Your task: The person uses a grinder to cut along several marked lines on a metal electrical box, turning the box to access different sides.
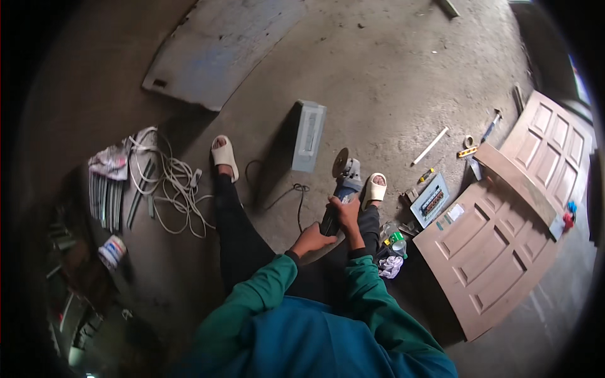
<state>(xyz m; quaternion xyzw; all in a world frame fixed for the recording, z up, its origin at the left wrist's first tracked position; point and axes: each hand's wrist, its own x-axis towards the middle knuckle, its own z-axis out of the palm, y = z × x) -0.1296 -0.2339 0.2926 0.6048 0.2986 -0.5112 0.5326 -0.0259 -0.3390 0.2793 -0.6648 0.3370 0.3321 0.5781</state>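
An angle grinder [343, 178] with a round disc at its front hangs above the concrete floor between my two feet in white sandals. My right hand [346, 211] grips its body just behind the head. My left hand [313, 238] holds the dark rear handle lower down. A grey metal box [308, 135] stands on the floor just ahead of the disc. The grinder's black cord [296, 192] loops across the floor to the left of the tool.
Two brown panelled doors [504, 233] lie at the right, with a small tray of parts [430, 200], a white tube [431, 145] and hand tools beside them. A coil of white cable [173, 186] and metal strips lie at the left. A grey slab [214, 50] rests further ahead.
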